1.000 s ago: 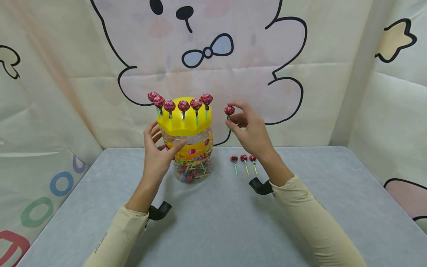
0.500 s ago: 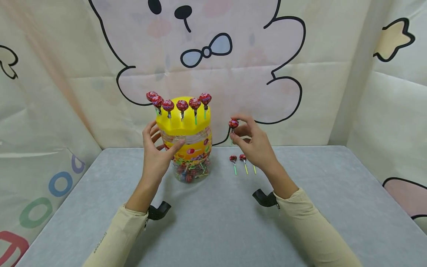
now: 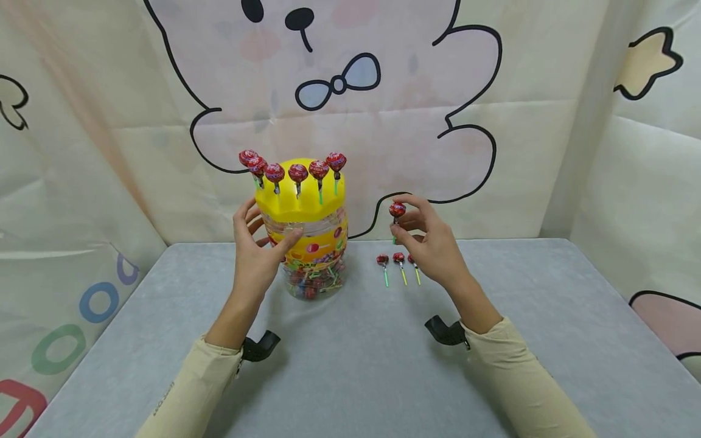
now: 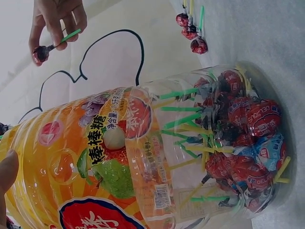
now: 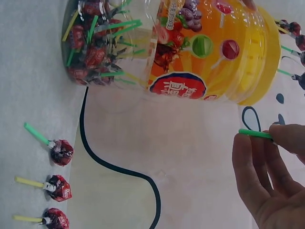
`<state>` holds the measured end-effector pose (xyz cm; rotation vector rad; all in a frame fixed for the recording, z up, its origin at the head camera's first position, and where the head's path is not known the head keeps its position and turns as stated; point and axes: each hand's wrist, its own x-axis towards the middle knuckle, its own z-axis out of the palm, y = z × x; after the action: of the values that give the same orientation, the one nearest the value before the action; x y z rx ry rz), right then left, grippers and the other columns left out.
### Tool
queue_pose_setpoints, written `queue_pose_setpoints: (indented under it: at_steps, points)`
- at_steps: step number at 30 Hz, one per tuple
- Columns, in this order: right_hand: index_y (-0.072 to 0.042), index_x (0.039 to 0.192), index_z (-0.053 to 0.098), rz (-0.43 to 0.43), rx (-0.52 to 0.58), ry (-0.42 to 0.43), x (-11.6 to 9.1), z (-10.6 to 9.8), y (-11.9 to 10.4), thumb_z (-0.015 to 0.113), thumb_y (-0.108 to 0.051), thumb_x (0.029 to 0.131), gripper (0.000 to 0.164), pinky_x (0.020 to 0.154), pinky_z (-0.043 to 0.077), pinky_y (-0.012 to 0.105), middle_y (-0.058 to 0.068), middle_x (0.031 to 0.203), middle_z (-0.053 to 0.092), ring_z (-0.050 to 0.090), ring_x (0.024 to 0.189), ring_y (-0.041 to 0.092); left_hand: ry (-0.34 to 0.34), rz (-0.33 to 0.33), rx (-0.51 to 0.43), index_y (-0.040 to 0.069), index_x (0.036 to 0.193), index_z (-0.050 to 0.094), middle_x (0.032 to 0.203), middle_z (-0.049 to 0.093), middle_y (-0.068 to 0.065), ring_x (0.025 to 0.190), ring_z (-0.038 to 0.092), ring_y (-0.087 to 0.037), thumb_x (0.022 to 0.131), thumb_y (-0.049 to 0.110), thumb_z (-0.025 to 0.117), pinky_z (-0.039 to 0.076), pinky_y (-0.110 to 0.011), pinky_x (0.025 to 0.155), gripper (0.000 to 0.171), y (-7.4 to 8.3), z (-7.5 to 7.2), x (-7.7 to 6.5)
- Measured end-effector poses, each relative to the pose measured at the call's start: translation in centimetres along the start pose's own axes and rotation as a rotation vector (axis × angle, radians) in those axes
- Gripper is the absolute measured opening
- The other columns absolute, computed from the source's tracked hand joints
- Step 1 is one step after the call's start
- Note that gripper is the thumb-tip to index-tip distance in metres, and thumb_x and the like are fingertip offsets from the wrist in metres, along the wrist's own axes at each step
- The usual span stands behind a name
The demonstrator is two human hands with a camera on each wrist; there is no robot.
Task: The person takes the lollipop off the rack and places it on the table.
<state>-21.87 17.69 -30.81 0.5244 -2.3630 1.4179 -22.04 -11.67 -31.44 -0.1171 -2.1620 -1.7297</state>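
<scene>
A clear plastic candy jar (image 3: 320, 248) with an orange fruit label and a yellow lid (image 3: 298, 211) stands upright on the table. My left hand (image 3: 254, 263) holds its left side near the lid, thumb in front and fingers round the back. Several red-wrapped lollipops (image 3: 298, 173) stand upright along the lid's edge. To the right of the jar, my right hand (image 3: 432, 243) pinches another red-wrapped lollipop (image 3: 397, 210) above the table; its green stick (image 5: 255, 133) shows in the right wrist view. Inside the jar's bottom lies a pile of wrapped lollipops (image 4: 248, 124).
Three lollipops lie in a row right of the jar, among them a green-sticked lollipop (image 3: 383, 260) and a yellow-sticked lollipop (image 3: 399, 258). The table (image 3: 350, 365) has a grey cover. Behind it hangs a cloth backdrop (image 3: 526, 152) with cartoon drawings.
My right hand has moved down and to the right, away from the lid, with the lollipop still pinched. My left hand and the jar have stayed in place.
</scene>
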Motion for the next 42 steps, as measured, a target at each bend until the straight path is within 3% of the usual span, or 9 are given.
queue_pose_setpoints:
  at_steps: [7,14,20,26,33,42]
  points:
    - [-0.027,0.141,0.047,0.021,-0.022,-0.002,0.1,-0.4,0.2,0.064,-0.013,0.097,0.048,0.081,0.06,0.035,0.011,0.11,0.068,0.069,0.096,0.023,0.0,-0.001,0.007,0.032,0.152,0.02,0.154,0.029,-0.005,0.138,0.031,-0.022,0.085,0.036,0.079,0.036,-0.048,0.109,0.089,0.2,0.0,0.0]
    - [-0.026,0.14,0.048,0.002,-0.03,-0.007,0.1,-0.6,0.4,0.064,-0.012,0.097,0.048,0.08,0.06,0.032,0.012,0.111,0.067,0.069,0.096,0.024,0.001,-0.01,0.011,0.031,0.152,0.02,0.154,0.029,-0.005,0.139,0.031,-0.023,0.085,0.036,0.079,0.036,-0.048,0.109,0.09,0.1,0.0,-0.1]
    - [-0.024,0.141,0.048,0.006,-0.043,-0.002,0.2,-0.9,0.6,0.064,-0.012,0.097,0.049,0.084,0.06,0.04,0.012,0.111,0.068,0.069,0.097,0.025,0.003,-0.004,0.01,0.031,0.153,0.02,0.154,0.029,-0.006,0.139,0.031,-0.023,0.085,0.036,0.079,0.035,-0.048,0.109,0.089,0.0,0.0,-0.1]
    - [-0.024,0.143,0.046,0.015,-0.056,-0.006,0.2,-1.3,0.8,0.064,-0.012,0.097,0.05,0.083,0.06,0.034,0.013,0.112,0.068,0.069,0.097,0.025,0.002,-0.008,0.011,0.031,0.152,0.02,0.154,0.029,-0.005,0.139,0.031,-0.022,0.085,0.037,0.079,0.036,-0.046,0.108,0.089,0.1,0.0,-0.1]
    - [-0.026,0.143,0.047,0.036,-0.092,-0.013,0.3,-1.8,1.0,0.065,-0.015,0.097,0.05,0.087,0.058,0.047,0.013,0.114,0.068,0.069,0.098,0.027,0.0,-0.009,0.007,0.033,0.152,0.02,0.154,0.029,-0.004,0.138,0.031,-0.021,0.085,0.039,0.079,0.036,-0.048,0.109,0.09,0.2,0.1,0.1]
    - [-0.027,0.139,0.051,0.063,-0.112,-0.025,0.2,-2.2,1.1,0.067,-0.024,0.096,0.046,0.081,0.054,0.038,0.01,0.112,0.072,0.07,0.098,0.025,0.0,-0.009,0.003,0.035,0.152,0.02,0.153,0.029,-0.003,0.138,0.031,-0.021,0.085,0.038,0.079,0.036,-0.047,0.107,0.089,0.0,0.1,0.1]
